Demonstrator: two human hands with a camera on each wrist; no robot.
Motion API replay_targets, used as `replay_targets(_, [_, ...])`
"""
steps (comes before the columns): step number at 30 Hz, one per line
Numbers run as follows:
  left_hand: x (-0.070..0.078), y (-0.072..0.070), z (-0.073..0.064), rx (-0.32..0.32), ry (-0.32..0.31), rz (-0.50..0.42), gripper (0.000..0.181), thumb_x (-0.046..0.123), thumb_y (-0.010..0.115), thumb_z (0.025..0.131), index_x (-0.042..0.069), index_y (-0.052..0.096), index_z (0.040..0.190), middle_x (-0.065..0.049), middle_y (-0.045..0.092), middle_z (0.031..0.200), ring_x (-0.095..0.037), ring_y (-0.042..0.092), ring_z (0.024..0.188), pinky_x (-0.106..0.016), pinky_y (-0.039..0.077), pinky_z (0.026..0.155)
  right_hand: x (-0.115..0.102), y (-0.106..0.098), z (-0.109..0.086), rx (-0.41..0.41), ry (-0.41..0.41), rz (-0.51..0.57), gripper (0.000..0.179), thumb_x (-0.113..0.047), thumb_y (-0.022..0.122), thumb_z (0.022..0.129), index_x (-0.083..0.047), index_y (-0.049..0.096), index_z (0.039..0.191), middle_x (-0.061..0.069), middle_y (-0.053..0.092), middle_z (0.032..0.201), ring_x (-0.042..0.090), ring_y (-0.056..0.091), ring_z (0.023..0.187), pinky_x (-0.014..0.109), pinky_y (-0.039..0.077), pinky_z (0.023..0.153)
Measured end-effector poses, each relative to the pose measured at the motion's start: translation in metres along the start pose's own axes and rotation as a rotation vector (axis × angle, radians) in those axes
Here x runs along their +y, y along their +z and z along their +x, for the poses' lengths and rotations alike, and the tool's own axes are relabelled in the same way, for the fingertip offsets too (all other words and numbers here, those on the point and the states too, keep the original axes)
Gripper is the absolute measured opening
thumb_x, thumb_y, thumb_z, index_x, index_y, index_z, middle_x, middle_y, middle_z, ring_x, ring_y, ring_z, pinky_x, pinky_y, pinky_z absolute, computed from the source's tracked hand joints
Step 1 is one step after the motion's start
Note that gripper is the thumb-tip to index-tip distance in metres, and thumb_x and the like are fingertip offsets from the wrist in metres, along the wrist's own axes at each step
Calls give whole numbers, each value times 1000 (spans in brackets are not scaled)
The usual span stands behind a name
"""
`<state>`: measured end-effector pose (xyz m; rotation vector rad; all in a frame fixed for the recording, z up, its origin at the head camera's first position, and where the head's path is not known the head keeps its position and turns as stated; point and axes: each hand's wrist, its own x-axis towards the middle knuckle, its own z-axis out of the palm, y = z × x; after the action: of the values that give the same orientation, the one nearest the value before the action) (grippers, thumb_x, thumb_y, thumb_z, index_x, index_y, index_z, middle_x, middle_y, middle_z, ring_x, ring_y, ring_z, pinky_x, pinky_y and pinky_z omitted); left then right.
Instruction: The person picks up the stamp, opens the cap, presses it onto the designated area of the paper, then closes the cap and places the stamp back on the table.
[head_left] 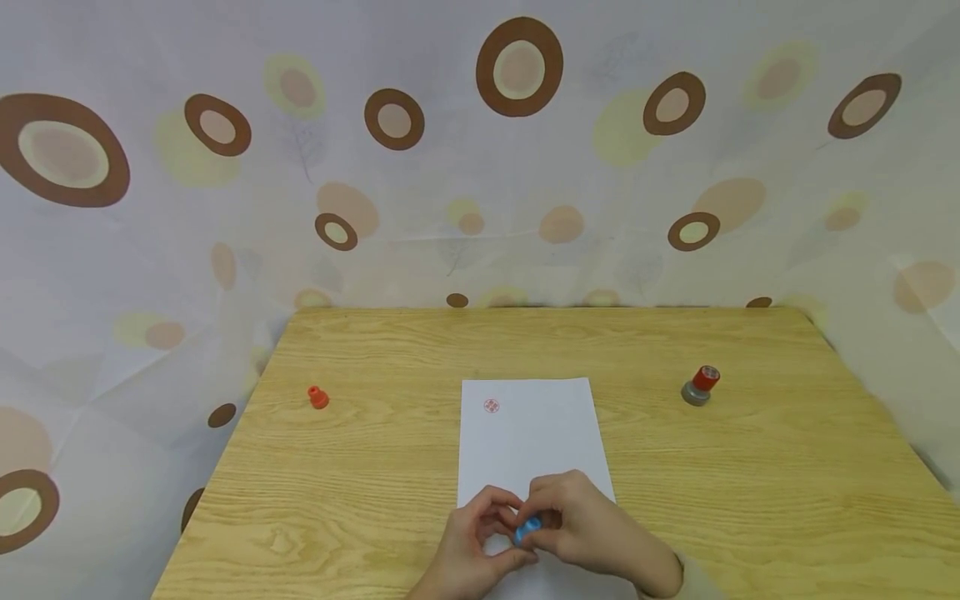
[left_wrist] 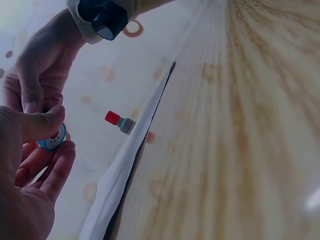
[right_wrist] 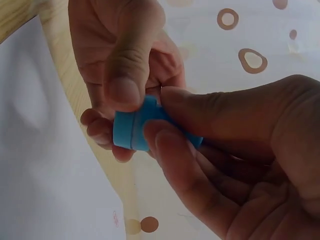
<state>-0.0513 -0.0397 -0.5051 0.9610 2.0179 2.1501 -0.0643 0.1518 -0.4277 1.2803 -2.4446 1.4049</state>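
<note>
Low over the near part of a white paper sheet [head_left: 532, 433], both hands hold a small blue stamp [head_left: 527, 529]. My left hand [head_left: 476, 546] pinches its wider end, with the thumb [right_wrist: 125, 92] on the side of the rim. The right hand [head_left: 588, 529] grips the narrower handle end between thumb and fingers. In the right wrist view a thin seam shows around the blue stamp near its wide end. Its pale end face, with small marks, shows in the left wrist view, partly behind the left thumb.
A round red print [head_left: 491, 406] is on the upper left of the sheet. On the wooden table [head_left: 375, 483], a small red stamp-shaped piece [head_left: 318, 397] stands at the left. A red-and-grey stamp [head_left: 701, 386] stands at the right. Patterned cloth [head_left: 450, 167] hangs behind.
</note>
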Motion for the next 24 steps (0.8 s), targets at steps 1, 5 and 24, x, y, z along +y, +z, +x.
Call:
replay_targets(1, [0, 0, 0, 4, 6, 9, 46, 4, 82, 80, 5, 55, 117, -15, 66, 92, -9, 66, 83, -33, 60, 73, 0, 1, 0, 1, 7, 2, 19, 4, 85, 69, -8, 75, 81, -7, 59, 70, -9, 43, 61, 10, 42, 48])
replay_targets(5, [0, 1, 0, 51, 40, 69, 45, 2, 83, 78, 6, 55, 113, -12, 67, 87, -8, 64, 76, -31, 59, 66, -1, 5, -1, 29, 33, -20, 23, 7, 84, 68, -9, 74, 81, -8, 59, 71, -8, 45, 61, 10, 43, 49])
replay_targets(24, [4, -1, 0, 29, -52, -72, 44, 2, 84, 77, 2, 56, 111, -21, 65, 92, -10, 65, 86, -32, 59, 76, 1, -1, -1, -8, -7, 61, 18, 4, 84, 72, -5, 76, 86, -4, 64, 74, -7, 51, 62, 12, 48, 50])
